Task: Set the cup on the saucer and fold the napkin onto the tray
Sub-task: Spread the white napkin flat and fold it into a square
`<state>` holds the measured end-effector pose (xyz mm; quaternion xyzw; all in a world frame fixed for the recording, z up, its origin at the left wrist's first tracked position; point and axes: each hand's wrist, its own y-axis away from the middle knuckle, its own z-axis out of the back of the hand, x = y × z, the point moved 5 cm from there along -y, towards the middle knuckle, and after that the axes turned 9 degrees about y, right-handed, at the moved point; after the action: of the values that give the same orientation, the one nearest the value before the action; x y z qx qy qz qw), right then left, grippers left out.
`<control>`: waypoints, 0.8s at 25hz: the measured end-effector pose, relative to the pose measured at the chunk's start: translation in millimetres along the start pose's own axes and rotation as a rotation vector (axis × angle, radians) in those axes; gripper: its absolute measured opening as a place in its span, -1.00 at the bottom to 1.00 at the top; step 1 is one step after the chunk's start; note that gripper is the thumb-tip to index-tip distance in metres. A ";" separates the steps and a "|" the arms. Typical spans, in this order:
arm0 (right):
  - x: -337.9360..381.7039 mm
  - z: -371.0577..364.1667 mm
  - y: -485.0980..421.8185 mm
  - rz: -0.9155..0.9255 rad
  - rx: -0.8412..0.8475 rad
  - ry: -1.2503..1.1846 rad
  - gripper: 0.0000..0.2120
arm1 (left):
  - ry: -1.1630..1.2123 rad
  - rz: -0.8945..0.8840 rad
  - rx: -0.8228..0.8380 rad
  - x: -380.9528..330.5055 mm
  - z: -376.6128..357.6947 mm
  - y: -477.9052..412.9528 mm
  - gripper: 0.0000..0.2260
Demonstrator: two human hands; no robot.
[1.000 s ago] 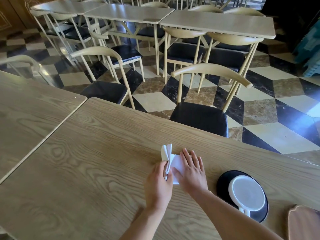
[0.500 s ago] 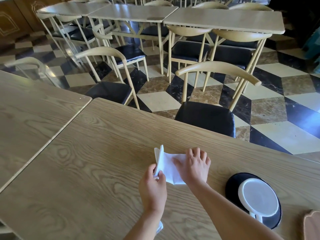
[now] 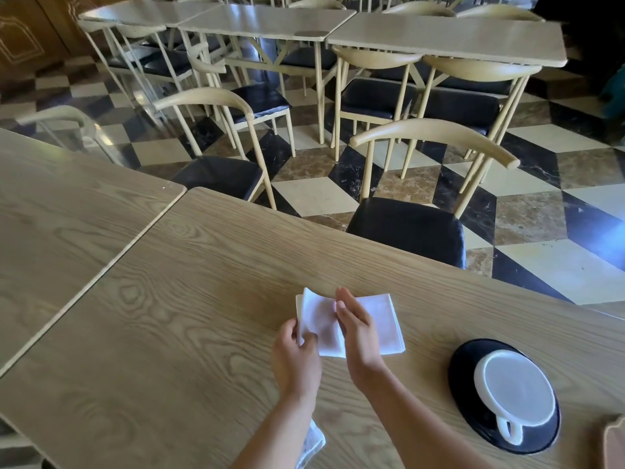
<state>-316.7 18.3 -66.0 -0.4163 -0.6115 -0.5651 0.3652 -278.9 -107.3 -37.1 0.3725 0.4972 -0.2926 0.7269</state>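
Note:
A white napkin (image 3: 382,319) lies on the wooden table (image 3: 169,333), partly folded, its left flap raised. My left hand (image 3: 296,357) pinches that raised left edge near the lower corner. My right hand (image 3: 356,330) rests edge-on across the napkin's middle, fingers straight and together, holding nothing. To the right, a white cup (image 3: 515,390) stands on a black saucer (image 3: 470,397), handle pointing toward me. A corner of a brown wooden tray (image 3: 614,441) shows at the right edge of the frame.
A second table (image 3: 61,214) abuts on the left with a narrow seam between. A black-seated chair (image 3: 409,228) stands at the far table edge. More chairs and tables fill the checkered floor beyond. A bit of pale cloth (image 3: 313,443) shows under my left forearm.
The right hand has turned from lying flat on the napkin to standing on its edge across the middle. More of the napkin's right half now shows. The left hand still holds the raised flap.

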 end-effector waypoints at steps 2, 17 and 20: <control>1.0 -3.0 5.8 0.019 -0.004 -0.079 -0.71 | 0.027 0.031 0.004 2.9 0.6 -0.9 -0.90; -17.7 2.7 26.5 -0.028 -0.024 -0.180 -0.69 | -0.072 -0.277 0.035 -24.7 -21.2 19.8 -0.70; -6.0 14.2 29.0 -0.016 0.047 -0.177 -0.71 | -0.143 -0.366 0.105 -30.0 -32.8 30.6 -0.68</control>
<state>-287.2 32.3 -61.6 -0.4511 -0.6577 -0.5145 0.3150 -281.1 -61.5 -8.6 0.2913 0.4878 -0.4711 0.6747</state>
